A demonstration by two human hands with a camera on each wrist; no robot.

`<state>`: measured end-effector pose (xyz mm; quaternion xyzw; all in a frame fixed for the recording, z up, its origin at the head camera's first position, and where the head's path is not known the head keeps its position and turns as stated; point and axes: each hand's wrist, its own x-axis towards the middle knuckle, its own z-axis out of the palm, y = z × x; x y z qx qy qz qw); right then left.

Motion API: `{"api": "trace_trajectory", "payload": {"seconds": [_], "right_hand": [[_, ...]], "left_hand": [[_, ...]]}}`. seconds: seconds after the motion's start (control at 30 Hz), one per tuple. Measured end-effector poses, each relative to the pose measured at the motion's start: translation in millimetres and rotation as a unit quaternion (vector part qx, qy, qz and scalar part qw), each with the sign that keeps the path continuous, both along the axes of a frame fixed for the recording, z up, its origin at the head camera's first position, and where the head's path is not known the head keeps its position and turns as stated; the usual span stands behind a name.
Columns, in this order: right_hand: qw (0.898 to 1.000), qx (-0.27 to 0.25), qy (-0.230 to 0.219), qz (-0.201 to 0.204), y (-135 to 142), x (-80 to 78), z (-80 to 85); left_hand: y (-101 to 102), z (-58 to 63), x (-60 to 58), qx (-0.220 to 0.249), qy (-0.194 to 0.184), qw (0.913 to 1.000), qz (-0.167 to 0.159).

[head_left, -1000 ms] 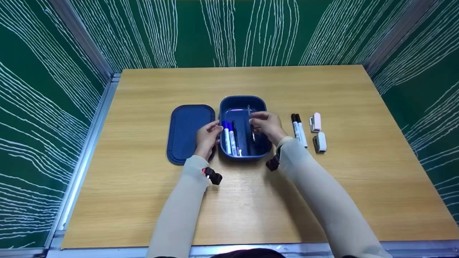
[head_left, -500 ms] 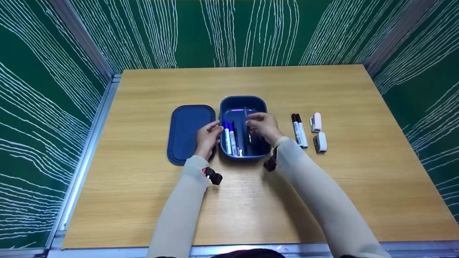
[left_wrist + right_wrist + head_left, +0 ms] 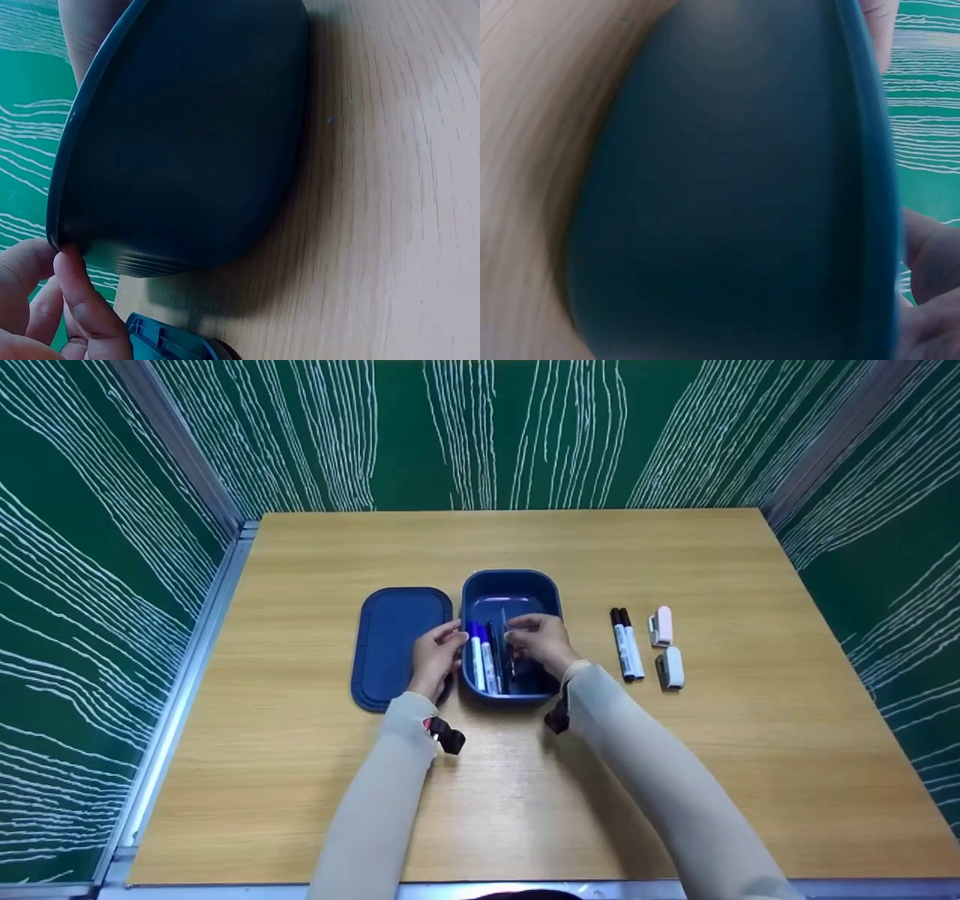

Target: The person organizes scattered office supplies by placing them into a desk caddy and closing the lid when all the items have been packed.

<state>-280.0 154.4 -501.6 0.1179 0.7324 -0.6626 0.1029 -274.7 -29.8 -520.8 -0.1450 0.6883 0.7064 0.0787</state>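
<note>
An open dark blue box point(image 3: 511, 573) stands on the table. My left hand point(image 3: 433, 661) pinches its left rim between thumb and finger, seen closer in the left wrist view, where the box's outer wall point(image 3: 187, 135) fills the middle. Reaching in over the right side, my right hand point(image 3: 541, 646) pinches a slim pen point(image 3: 504, 619) between thumb and fingers. Left of that pen lie two white markers point(image 3: 477, 661) with blue caps and a black pen point(image 3: 493, 639). In the right wrist view the box wall point(image 3: 720, 187) hides most of my right hand point(image 3: 934, 300).
A flat dark blue lid point(image 3: 397, 637) lies left of the box. To the right are two black-capped white markers point(image 3: 627, 645), a small pink-and-white item point(image 3: 661, 625) and a small white-and-grey one point(image 3: 672, 668). Green walls with white lines surround the table point(image 3: 300, 780).
My right hand has moved left inside the box with the slim pen, bringing it close beside the black pen. My left hand keeps its hold on the rim. The head view has tilted slightly.
</note>
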Motion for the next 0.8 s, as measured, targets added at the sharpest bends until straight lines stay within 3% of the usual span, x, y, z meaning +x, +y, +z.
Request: {"api": "trace_trajectory", "payload": {"seconds": [0.3,0.5,0.8], "right_hand": [[0.998,0.049,-0.023,0.022,-1,4.0,-16.1],[0.999,0.048,-0.015,0.022,-4,1.4,-22.4],[0.995,0.097,-0.005,0.031,-8,0.7,-26.9]], "left_hand": [[2,-1.9,-1.1,0.009,-0.007,0.9999,0.004],[1,-1.6,-1.4,0.004,-0.007,1.0,0.005],[0,-1.6,-1.4,-0.002,-0.01,0.9999,0.004]]}}
